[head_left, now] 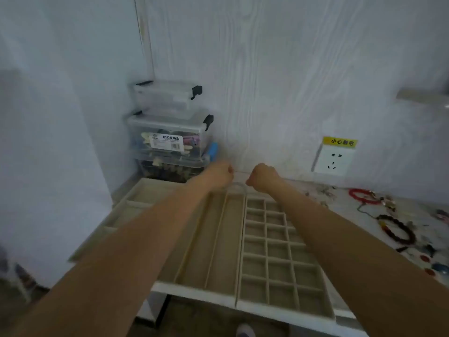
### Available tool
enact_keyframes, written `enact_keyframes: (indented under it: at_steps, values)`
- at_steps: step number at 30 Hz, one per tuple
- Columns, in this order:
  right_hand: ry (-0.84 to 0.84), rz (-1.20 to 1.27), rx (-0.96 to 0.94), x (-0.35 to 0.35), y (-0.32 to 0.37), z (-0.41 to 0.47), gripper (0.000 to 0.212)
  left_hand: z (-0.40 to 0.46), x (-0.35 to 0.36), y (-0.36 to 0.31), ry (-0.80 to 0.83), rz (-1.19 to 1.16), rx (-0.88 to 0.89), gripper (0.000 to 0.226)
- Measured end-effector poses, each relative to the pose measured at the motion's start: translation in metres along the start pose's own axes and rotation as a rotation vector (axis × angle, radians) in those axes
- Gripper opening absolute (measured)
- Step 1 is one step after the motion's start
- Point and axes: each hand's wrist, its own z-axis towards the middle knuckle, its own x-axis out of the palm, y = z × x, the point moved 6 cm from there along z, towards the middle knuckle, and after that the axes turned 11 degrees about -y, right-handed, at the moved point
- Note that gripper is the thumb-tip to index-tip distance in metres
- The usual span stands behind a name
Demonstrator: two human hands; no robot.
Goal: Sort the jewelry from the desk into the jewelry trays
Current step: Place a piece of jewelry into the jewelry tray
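Three beige jewelry trays lie side by side on the white desk: one with wide compartments (139, 194) at the left, one with long channels (218, 239) in the middle, and a grid tray (274, 251) at the right. My left hand (220, 175) and right hand (261, 177) are curled into fists over the far ends of the middle and grid trays. A thin pale necklace (237, 185) seems to hang in a small loop between them, blurred. Loose jewelry lies on the desk at the right, including a red bracelet (362, 194) and a dark bead bracelet (398, 231).
Stacked clear storage boxes (170, 132) with black clips stand against the wall behind the left tray. A wall socket (332, 161) with a yellow warning label sits behind the desk at the right. The desk's front edge (194, 292) runs below the trays.
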Motion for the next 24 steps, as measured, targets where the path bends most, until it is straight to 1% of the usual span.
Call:
enact_keyframes:
  at_steps: [2, 3, 5, 7, 8, 9, 10, 11, 12, 13, 14, 16, 17, 18, 20, 22, 24]
  values:
    - [0.106, -0.041, 0.051, 0.011, -0.001, 0.006, 0.027, 0.008, 0.007, 0.0, 0.026, 0.09, 0.015, 0.03]
    - [0.16, -0.066, 0.062, 0.016, -0.002, 0.008, 0.029, 0.011, 0.012, 0.002, 0.037, 0.105, -0.006, 0.031]
    - [0.214, -0.127, 0.055, 0.021, -0.001, 0.01, 0.03, 0.016, 0.025, 0.007, 0.094, 0.195, 0.001, 0.036]
    - [0.215, -0.151, 0.032, 0.025, -0.001, 0.014, 0.026, 0.022, 0.035, 0.014, 0.117, 0.262, 0.002, 0.037]
    - [0.206, -0.152, 0.019, 0.025, -0.002, 0.016, 0.028, 0.025, 0.039, 0.017, 0.102, 0.263, -0.001, 0.036]
    - [0.192, -0.115, 0.023, 0.025, -0.002, 0.018, 0.029, 0.027, 0.04, 0.018, 0.083, 0.263, -0.011, 0.034]
    - [0.18, -0.039, 0.044, 0.025, -0.005, 0.021, 0.02, 0.028, 0.038, 0.019, 0.051, 0.237, -0.018, 0.032]
    - [0.16, 0.061, 0.077, 0.022, -0.008, 0.023, 0.012, 0.029, 0.034, 0.016, 0.006, 0.175, -0.019, 0.029]
    - [0.143, 0.168, 0.124, 0.02, -0.011, 0.023, 0.013, 0.028, 0.028, 0.013, -0.044, 0.086, -0.012, 0.026]
    - [0.126, 0.271, 0.156, 0.015, -0.013, 0.022, 0.015, 0.025, 0.02, 0.009, -0.088, -0.018, 0.004, 0.023]
    - [0.097, 0.364, 0.153, 0.008, -0.013, 0.019, 0.024, 0.021, 0.011, 0.006, -0.124, -0.13, 0.026, 0.021]
    - [0.069, 0.52, 0.053, -0.011, -0.005, 0.002, 0.041, 0.005, -0.012, -0.001, -0.147, -0.37, 0.058, 0.017]
    - [0.079, 0.618, -0.011, -0.02, 0.002, -0.011, 0.043, -0.005, -0.025, -0.004, -0.142, -0.481, 0.069, 0.017]
    - [0.105, 0.705, -0.058, -0.029, 0.01, -0.024, 0.04, -0.017, -0.039, -0.007, -0.142, -0.577, 0.08, 0.016]
    - [0.148, 0.811, -0.122, -0.043, 0.026, -0.052, 0.026, -0.043, -0.064, -0.011, -0.149, -0.733, 0.083, 0.019]
    - [0.151, 0.855, -0.158, -0.051, 0.042, -0.077, 0.012, -0.069, -0.081, -0.005, -0.153, -0.883, 0.032, 0.023]
    - [0.174, 0.922, -0.184, -0.054, 0.057, -0.1, 0.007, -0.094, -0.092, 0.003, -0.144, -1.005, -0.028, 0.021]
